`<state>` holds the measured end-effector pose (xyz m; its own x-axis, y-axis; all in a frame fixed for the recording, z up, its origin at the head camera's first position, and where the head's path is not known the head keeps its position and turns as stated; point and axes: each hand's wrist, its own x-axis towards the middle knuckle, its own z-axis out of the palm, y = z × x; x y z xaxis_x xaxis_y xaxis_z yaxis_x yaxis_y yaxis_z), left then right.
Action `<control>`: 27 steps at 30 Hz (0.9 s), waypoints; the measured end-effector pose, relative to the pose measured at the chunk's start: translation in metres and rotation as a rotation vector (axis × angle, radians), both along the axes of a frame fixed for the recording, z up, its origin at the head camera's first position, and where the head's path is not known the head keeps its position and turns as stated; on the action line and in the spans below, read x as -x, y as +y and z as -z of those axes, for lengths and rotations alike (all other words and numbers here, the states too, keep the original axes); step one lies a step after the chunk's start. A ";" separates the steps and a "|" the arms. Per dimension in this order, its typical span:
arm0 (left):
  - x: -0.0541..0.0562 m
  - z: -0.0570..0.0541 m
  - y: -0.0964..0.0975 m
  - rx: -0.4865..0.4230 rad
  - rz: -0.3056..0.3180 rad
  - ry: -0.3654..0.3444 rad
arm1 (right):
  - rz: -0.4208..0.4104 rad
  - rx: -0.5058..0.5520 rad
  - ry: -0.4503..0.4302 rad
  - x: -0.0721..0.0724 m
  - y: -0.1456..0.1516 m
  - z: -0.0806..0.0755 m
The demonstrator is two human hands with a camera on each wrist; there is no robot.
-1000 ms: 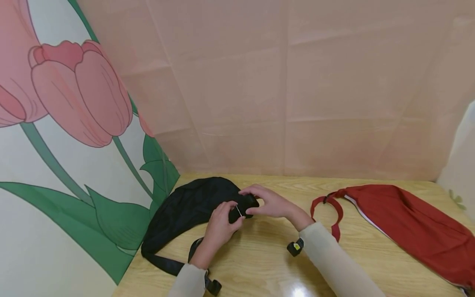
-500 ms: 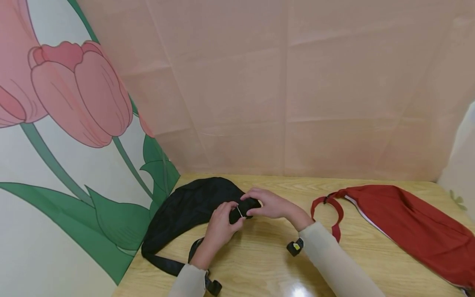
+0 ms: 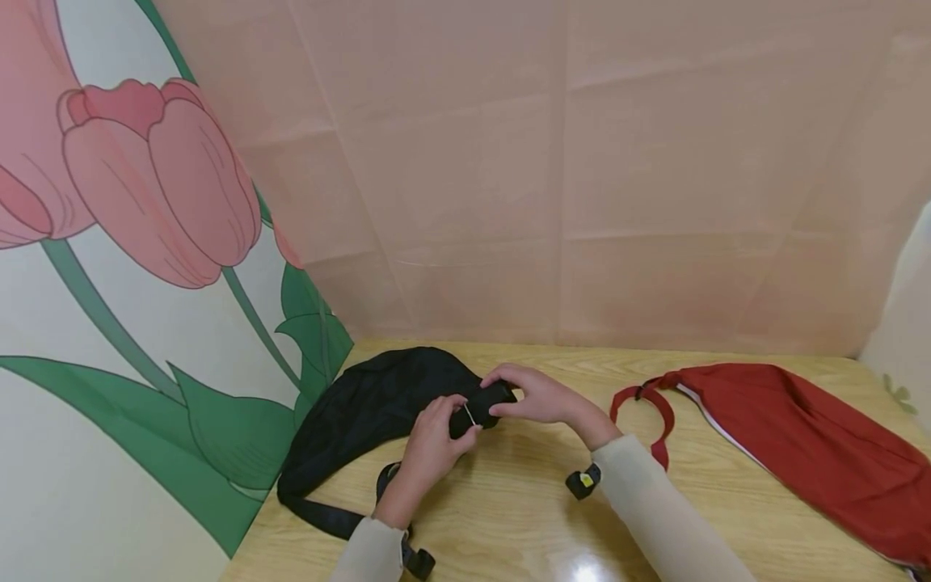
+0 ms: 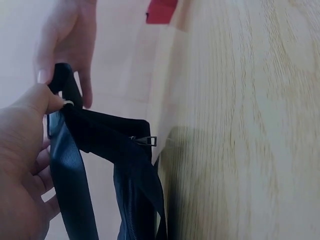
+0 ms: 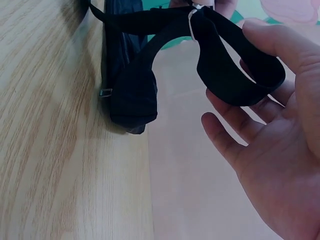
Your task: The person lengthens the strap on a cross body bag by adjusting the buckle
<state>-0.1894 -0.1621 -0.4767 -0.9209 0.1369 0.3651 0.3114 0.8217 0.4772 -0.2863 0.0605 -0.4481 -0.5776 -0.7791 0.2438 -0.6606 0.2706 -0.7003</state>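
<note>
A black sling bag lies on the wooden table, its strap lifted off the surface at the near right end. My left hand pinches the strap at a light-coloured slider buckle, thumb on top in the left wrist view. To the right of it, my right hand holds the loop of black strap that comes out of the slider, with the thumb on one side and fingers under the other. A zipper pull hangs at the bag's end.
On the right of the table lies a red bag with a curled red strap. A pinkish sheet hangs behind the table, and a tulip-printed wall borders the left.
The right hand has shifted slightly to the right, and the strap loop beyond the slider looks longer. The left hand has hardly moved.
</note>
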 end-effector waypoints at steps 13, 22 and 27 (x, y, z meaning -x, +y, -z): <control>0.002 0.004 -0.001 0.007 0.006 0.019 | -0.002 -0.055 0.044 -0.003 -0.005 0.001; 0.001 0.003 -0.001 -0.019 -0.007 0.002 | 0.033 0.019 0.012 0.004 0.006 0.001; 0.001 0.003 0.000 -0.027 -0.007 0.008 | 0.052 0.033 0.007 0.005 0.007 0.001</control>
